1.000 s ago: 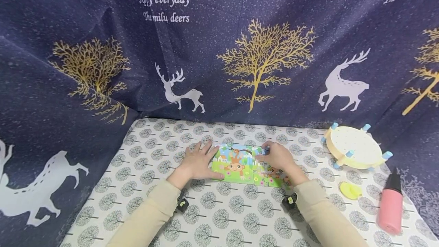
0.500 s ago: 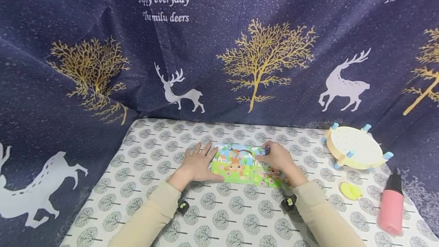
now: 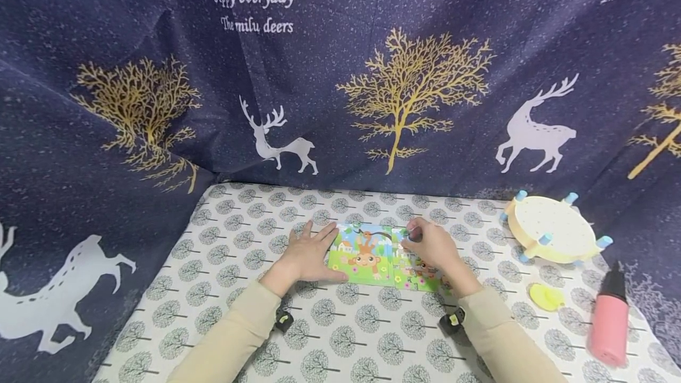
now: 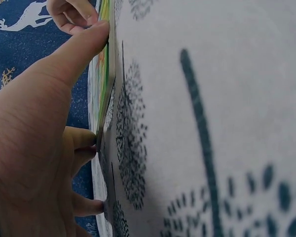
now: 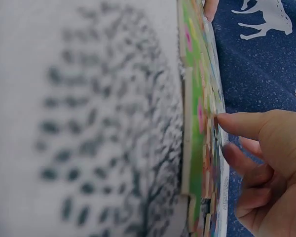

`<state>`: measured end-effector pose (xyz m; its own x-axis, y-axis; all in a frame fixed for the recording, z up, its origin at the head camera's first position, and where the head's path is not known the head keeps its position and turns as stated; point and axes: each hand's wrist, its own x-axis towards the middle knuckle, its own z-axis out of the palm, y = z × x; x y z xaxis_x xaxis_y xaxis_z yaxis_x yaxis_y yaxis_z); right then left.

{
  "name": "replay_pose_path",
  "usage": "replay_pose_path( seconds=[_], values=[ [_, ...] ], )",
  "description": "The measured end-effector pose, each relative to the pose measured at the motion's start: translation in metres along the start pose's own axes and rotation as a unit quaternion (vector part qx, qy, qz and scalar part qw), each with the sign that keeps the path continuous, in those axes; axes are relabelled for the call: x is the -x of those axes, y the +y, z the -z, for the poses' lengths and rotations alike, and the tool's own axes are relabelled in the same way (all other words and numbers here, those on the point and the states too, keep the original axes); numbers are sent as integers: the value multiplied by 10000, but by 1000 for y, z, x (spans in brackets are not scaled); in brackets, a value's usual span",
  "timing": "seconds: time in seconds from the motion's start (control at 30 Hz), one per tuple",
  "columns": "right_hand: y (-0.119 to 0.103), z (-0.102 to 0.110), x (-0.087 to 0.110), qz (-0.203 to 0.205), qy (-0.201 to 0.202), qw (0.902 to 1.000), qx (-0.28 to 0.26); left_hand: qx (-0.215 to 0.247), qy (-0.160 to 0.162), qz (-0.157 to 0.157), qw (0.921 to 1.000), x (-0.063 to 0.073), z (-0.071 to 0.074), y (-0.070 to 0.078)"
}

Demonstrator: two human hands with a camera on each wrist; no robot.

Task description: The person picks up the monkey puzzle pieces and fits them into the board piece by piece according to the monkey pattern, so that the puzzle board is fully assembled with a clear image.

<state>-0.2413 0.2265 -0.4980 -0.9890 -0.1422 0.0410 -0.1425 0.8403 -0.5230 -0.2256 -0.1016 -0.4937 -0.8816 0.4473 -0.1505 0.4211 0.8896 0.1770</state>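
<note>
A jigsaw puzzle with a cartoon monkey lies on the table, its left picture panel [image 3: 366, 260] smooth and whole. The right part [image 3: 405, 278] shows interlocking pieces with pink flowers. My left hand [image 3: 304, 256] rests spread at the panel's left side. Its thumb [image 4: 86, 47] lies at the near edge in the left wrist view, and a fingertip touches the board's side. Over the upper right part, my right hand [image 3: 437, 246] pinches a small bluish puzzle piece between thumb and index finger, mostly hidden by the fingers. In the right wrist view the thumb [image 5: 241, 123] touches the puzzle surface.
A cream round stand [image 3: 550, 229] with blue-tipped legs lies upturned at the back right. Before it are a yellow rounded toy [image 3: 546, 297] and a pink pump bottle [image 3: 608, 327] with a black nozzle. A dark blue deer-print curtain [image 3: 330, 105] hangs behind the tree-print tablecloth [image 3: 367, 341].
My left thumb and fingers have drawn back slightly from the panel's left edge. My right hand has shifted a touch to the right, its fingers still at the upper right part.
</note>
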Motion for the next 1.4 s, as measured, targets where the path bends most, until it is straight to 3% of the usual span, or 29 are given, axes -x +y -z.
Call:
replay_pose_path(
  seconds=[0.4, 0.63, 0.8, 1.4],
  values=[
    [6, 1, -6, 25, -431, 9990, -130, -62, -32, 76, 9999, -1, -4, -2],
    [5, -1, -10, -241, -635, 9976, -119, 16, 33, 17, 10000, 1, -2, -1],
    [4, -1, -10, -238, -458, 9986, -148, 35, 30, 29, 10000, 1, -2, -1],
    [3, -2, -1, 460, 470, 9972, -361, 13, -15, 61, 10000, -1, -4, -2]
  ],
)
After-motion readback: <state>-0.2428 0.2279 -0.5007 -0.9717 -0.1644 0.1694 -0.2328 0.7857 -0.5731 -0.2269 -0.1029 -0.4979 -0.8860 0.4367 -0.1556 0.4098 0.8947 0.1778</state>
